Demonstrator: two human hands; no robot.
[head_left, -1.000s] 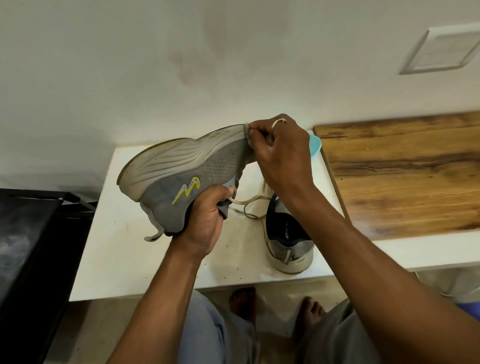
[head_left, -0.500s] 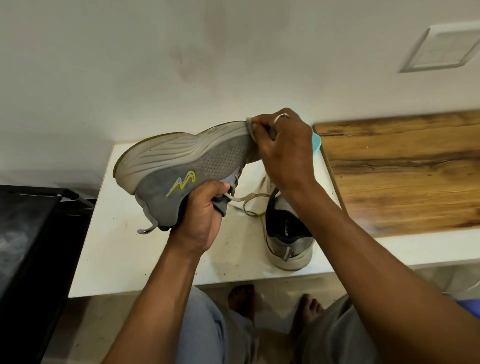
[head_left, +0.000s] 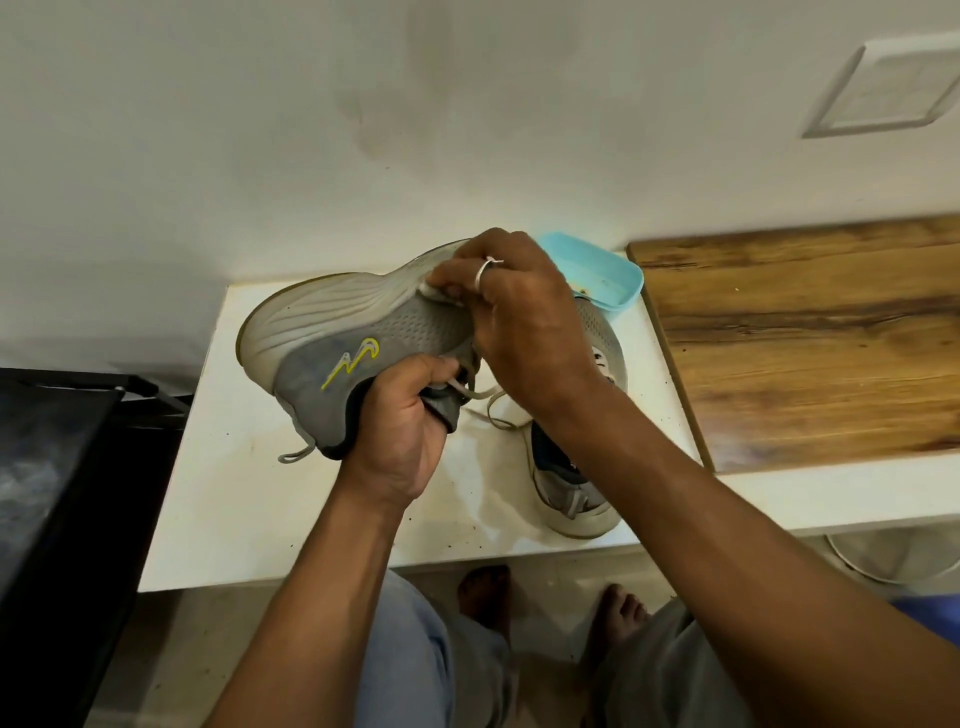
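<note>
white table (head_left: 249, 499), wooden board (head_left: 810, 353), pale wall (head_left: 363, 104)

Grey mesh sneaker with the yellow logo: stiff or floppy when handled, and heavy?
Probably light: the left hand holds the grey mesh sneaker by its collar. The mesh upper likely flexes; the thick ribbed sole looks stiffer. Its loose laces would dangle.

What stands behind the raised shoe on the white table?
A blue tub. The right hand and the shoe cover its left end, so part of its inside is hidden.
</note>
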